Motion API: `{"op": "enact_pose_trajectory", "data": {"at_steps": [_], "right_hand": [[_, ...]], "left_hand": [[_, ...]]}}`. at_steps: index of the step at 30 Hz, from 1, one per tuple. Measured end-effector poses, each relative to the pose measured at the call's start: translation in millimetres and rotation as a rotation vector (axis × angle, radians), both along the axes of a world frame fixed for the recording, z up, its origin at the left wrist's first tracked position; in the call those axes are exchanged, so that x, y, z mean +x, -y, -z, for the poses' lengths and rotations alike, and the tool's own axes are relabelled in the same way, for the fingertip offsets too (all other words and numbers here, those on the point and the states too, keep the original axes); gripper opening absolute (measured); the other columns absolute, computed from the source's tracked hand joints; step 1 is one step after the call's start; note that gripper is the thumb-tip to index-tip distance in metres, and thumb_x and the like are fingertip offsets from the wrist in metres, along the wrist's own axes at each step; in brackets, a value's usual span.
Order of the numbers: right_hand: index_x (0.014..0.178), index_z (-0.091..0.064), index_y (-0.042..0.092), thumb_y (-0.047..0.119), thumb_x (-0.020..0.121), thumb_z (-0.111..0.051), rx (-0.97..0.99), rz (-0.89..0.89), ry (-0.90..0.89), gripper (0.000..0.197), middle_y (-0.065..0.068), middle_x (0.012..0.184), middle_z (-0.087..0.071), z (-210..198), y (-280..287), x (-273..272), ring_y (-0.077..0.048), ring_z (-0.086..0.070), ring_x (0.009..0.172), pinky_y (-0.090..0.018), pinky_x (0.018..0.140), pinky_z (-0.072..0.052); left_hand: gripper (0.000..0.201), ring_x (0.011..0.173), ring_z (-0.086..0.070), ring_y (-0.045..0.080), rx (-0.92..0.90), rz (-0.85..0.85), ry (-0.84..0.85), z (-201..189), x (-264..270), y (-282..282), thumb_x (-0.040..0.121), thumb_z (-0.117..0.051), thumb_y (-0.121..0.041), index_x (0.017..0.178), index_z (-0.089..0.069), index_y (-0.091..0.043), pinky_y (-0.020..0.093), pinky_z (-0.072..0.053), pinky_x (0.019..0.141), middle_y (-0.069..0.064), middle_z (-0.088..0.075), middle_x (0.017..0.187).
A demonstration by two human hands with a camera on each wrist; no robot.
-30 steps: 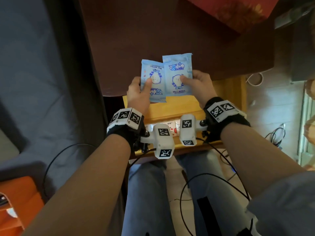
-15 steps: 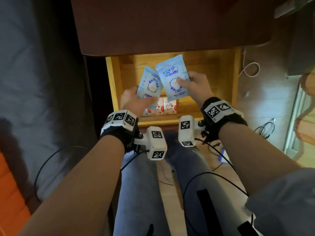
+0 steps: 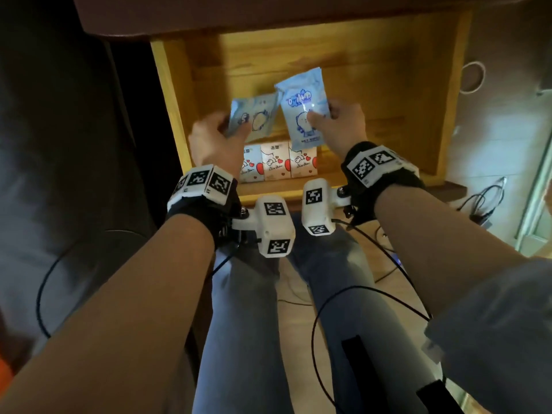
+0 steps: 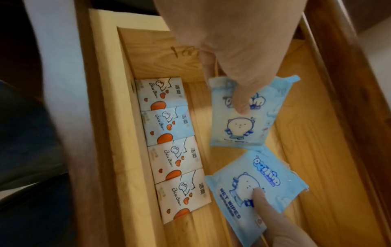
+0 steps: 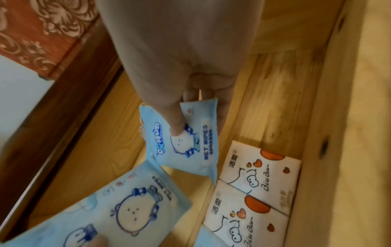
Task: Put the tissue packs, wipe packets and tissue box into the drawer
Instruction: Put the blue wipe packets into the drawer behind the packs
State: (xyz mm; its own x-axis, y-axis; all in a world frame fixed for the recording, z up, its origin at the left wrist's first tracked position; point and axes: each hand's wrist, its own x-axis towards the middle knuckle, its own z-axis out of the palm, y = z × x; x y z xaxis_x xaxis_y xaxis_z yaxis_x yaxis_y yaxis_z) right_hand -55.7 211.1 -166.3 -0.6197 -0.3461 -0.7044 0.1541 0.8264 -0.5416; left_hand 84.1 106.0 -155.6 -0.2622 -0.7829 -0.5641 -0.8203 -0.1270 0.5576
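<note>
Over the open wooden drawer (image 3: pixel 167 94), my left hand (image 3: pixel 227 130) pinches a light blue wipe packet (image 3: pixel 254 118), thumb on its face (image 4: pixel 243 103). My right hand (image 3: pixel 322 118) pinches a second wipe packet (image 3: pixel 301 115) the same way, which shows in the right wrist view (image 5: pixel 186 142). Both packets hang side by side, just above the drawer floor. Several white tissue packs (image 3: pixel 274 162) with red hearts lie in a row along the drawer's front wall, directly below the packets (image 4: pixel 169 142).
The dark table top (image 3: pixel 268 13) overhangs the back of the drawer. The drawer floor (image 3: pixel 373 94) behind and right of the packets is bare wood. My legs and black cables (image 3: pixel 343 294) are below the drawer front. A grey cushion (image 3: pixel 59 144) lies left.
Both hands have come down from the table edge into the drawer with the two wipe packets. The packets have drawn slightly apart and now hang low over the tissue packs.
</note>
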Motion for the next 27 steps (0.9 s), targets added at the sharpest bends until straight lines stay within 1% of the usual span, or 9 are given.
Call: {"op": "enact_pose_trajectory", "data": {"at_steps": [3,4,6,9,13,16,22,25,27], "right_hand": [[0.106,-0.062,0.003,0.016,0.087,-0.059,-0.004,0.004,-0.013,0.023,-0.012,0.112,-0.068,14.8,5.9,-1.4,-0.019,-0.066,0.095,-0.024,0.073,-0.054],[0.107,-0.061,0.002,0.015,0.087,-0.059,-0.014,0.007,-0.010,0.023,-0.012,0.113,-0.068,19.1,8.1,-2.0,-0.020,-0.066,0.097,-0.024,0.072,-0.054],[0.108,-0.060,0.002,0.014,0.087,-0.058,-0.027,0.020,0.007,0.024,-0.013,0.114,-0.068,27.2,13.3,-3.5,-0.022,-0.066,0.100,-0.027,0.076,-0.055],[0.107,-0.060,0.001,0.014,0.086,-0.059,-0.021,0.016,0.017,0.024,-0.013,0.112,-0.068,39.4,20.3,-5.6,-0.023,-0.067,0.099,-0.031,0.079,-0.056],[0.106,-0.062,0.004,0.017,0.086,-0.060,0.023,-0.007,0.044,0.024,-0.013,0.111,-0.069,51.1,26.9,-7.7,-0.026,-0.066,0.101,-0.040,0.087,-0.055],[0.108,-0.060,0.004,0.017,0.087,-0.059,0.051,-0.018,0.060,0.025,-0.013,0.113,-0.068,57.8,28.4,-8.3,-0.026,-0.065,0.102,-0.039,0.089,-0.054],[0.107,-0.060,0.004,0.019,0.081,-0.065,0.106,0.033,-0.051,0.031,-0.011,0.110,-0.068,59.2,24.6,-7.7,-0.023,-0.066,0.098,-0.034,0.084,-0.056],[0.111,-0.060,0.006,0.019,0.080,-0.066,0.130,0.068,-0.118,0.034,-0.009,0.114,-0.066,54.3,24.6,-6.5,-0.021,-0.065,0.101,-0.025,0.076,-0.053],[0.112,-0.060,0.008,0.019,0.080,-0.066,0.150,0.051,-0.168,0.035,-0.008,0.117,-0.063,48.9,26.3,-4.8,-0.020,-0.062,0.102,-0.022,0.074,-0.049]], "left_hand": [[0.028,0.101,-0.061,0.026,-0.064,0.009,-0.018,15.7,-4.0,8.4,0.088,-0.057,-0.019,0.112,-0.061,-0.005,0.027,-0.050,0.080,0.015,-0.064,0.113],[0.030,0.107,-0.058,0.028,-0.070,0.039,-0.005,20.1,-6.1,11.4,0.091,-0.051,-0.017,0.117,-0.057,-0.004,0.027,-0.047,0.086,0.018,-0.059,0.119],[0.033,0.119,-0.050,0.031,-0.055,0.127,0.058,27.8,-10.8,18.5,0.095,-0.043,-0.011,0.126,-0.050,-0.006,0.023,-0.038,0.090,0.019,-0.047,0.132],[0.037,0.128,-0.041,0.034,-0.036,0.268,0.188,37.5,-19.9,27.8,0.096,-0.038,-0.007,0.133,-0.044,-0.010,0.035,-0.037,0.100,0.018,-0.037,0.143],[0.045,0.130,-0.039,0.033,-0.027,0.366,0.209,53.0,-29.1,39.5,0.095,-0.038,-0.004,0.136,-0.043,-0.022,0.039,-0.039,0.102,0.015,-0.039,0.142],[0.050,0.131,-0.041,0.029,-0.025,0.362,0.163,61.9,-34.6,48.5,0.093,-0.044,-0.003,0.137,-0.042,-0.026,0.034,-0.038,0.105,0.012,-0.040,0.142],[0.064,0.141,-0.028,0.029,0.024,0.382,0.212,58.9,-36.9,50.1,0.090,-0.042,0.004,0.144,-0.028,-0.026,0.033,-0.032,0.112,0.013,-0.024,0.154],[0.057,0.134,-0.039,0.030,0.033,0.333,0.155,48.8,-26.6,48.1,0.088,-0.044,0.002,0.139,-0.039,-0.024,0.033,-0.036,0.109,0.014,-0.036,0.147],[0.047,0.125,-0.048,0.025,0.029,0.299,0.090,38.5,-18.0,46.9,0.089,-0.050,-0.004,0.133,-0.048,-0.021,0.026,-0.038,0.102,0.011,-0.047,0.138]]}}
